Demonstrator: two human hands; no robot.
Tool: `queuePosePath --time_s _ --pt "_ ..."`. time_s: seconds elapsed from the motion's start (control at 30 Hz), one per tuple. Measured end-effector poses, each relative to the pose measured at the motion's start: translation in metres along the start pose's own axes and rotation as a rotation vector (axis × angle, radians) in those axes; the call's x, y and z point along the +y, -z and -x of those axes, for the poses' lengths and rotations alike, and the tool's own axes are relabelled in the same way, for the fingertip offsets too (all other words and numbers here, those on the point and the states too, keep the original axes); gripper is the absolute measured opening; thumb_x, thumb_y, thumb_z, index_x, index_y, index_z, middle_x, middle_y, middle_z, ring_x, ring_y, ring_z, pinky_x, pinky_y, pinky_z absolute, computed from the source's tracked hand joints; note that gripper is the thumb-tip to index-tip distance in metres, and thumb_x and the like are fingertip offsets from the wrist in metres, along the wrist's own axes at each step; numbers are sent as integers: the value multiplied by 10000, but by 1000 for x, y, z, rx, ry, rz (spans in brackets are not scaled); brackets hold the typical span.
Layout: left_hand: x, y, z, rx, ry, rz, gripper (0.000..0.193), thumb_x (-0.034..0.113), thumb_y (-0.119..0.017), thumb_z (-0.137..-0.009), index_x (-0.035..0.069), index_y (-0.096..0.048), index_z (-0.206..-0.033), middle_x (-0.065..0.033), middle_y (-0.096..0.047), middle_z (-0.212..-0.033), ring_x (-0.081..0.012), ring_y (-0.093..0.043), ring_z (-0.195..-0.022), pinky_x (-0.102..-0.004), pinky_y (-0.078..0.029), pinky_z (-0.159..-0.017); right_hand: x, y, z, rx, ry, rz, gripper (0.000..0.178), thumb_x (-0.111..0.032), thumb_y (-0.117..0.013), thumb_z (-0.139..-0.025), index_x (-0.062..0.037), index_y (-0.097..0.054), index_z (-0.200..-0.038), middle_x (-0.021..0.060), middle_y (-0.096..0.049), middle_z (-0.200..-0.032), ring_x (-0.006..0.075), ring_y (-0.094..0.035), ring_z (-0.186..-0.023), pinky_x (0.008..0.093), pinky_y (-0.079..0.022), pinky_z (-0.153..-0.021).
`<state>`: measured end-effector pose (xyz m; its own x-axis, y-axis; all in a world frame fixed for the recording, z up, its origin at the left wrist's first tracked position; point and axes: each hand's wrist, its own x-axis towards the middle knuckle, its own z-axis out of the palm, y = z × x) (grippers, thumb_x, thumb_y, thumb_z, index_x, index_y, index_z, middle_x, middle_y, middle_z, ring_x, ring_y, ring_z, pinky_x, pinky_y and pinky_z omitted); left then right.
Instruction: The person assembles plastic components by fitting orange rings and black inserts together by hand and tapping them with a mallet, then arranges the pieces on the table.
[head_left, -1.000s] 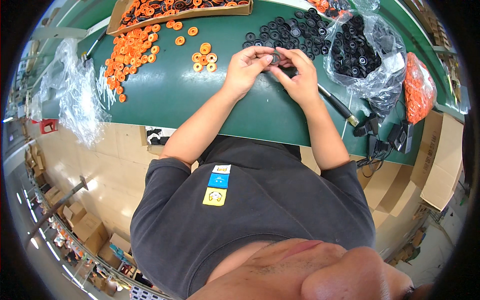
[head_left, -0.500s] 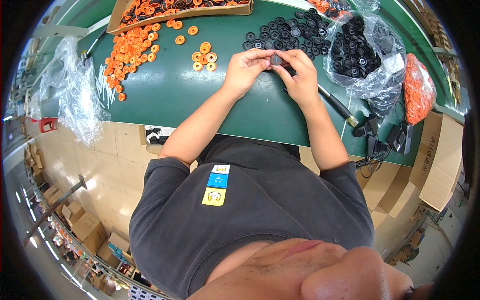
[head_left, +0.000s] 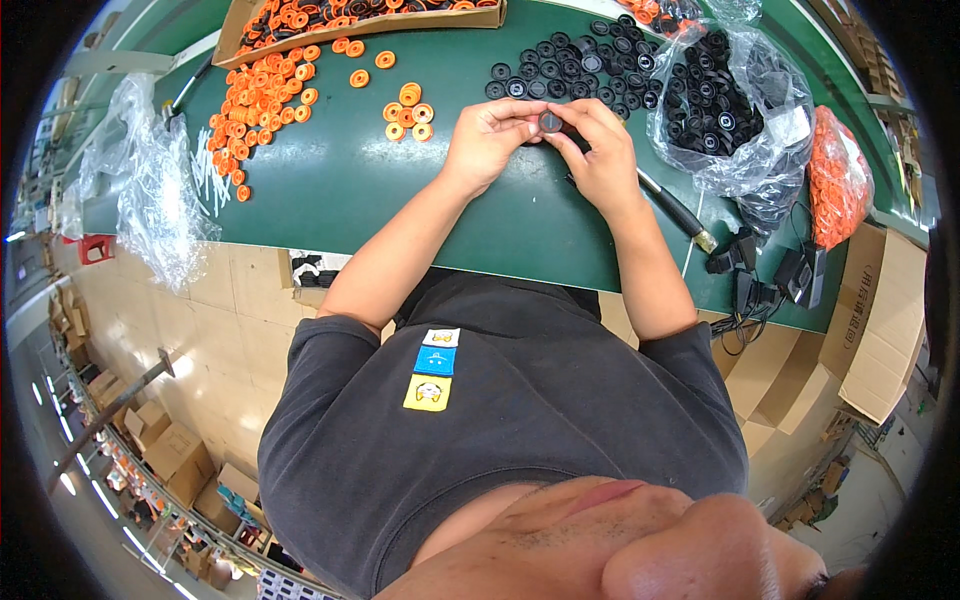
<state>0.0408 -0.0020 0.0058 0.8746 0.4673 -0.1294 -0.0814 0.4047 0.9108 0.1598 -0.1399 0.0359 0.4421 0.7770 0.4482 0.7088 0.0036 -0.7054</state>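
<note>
A small black round plastic piece (head_left: pixel 550 122) is pinched between both my hands over the green table. My left hand (head_left: pixel 488 143) grips its left edge with thumb and fingertips. From the other side, the fingers and thumb of my right hand (head_left: pixel 596 150) close on it. Several similar black round pieces (head_left: pixel 570 68) lie loose just beyond my hands. To the left sits a small cluster of orange rings (head_left: pixel 408 114), apart from my hands. A pen-like tool with a black handle (head_left: pixel 682 214) lies beside my right wrist, partly hidden by it.
A cardboard tray (head_left: pixel 370 22) of orange and black parts stands at the back left, beside an orange ring pile (head_left: pixel 258 100). Clear bags hold black pieces (head_left: pixel 715 110) and orange parts (head_left: pixel 838 180) on the right. Black adapters with cables (head_left: pixel 755 285) lie near the table's right corner.
The black round piece has tilted slightly between my fingertips, and my right hand has shifted a little. The rest looks the same.
</note>
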Motion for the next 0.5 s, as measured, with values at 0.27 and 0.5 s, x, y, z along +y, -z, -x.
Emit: queuePosePath --time_s 0.27,0.5 --pt "-5 3 -3 -18 -13 -23 276 -59 -616 -926 -48 -671 -1196 -102 -706 -1069 -153 -667 -967 -284 -548 -900 0 1 -1 -4 22 32 335 -39 -777 -781 3 -685 -1100 131 -661 -1009 298 -665 -913 359 -540 -800" --pt "-4 2 -3 -11 -5 -14 283 -52 -604 -931 -60 -650 -1210 -81 -687 -1013 -135 -651 -891 -268 -547 -839 -2 -2 0 12 -32 -6 328 -27 -768 -794 -5 -687 -1110 127 -666 -1013 278 -672 -889 352 -545 -790"
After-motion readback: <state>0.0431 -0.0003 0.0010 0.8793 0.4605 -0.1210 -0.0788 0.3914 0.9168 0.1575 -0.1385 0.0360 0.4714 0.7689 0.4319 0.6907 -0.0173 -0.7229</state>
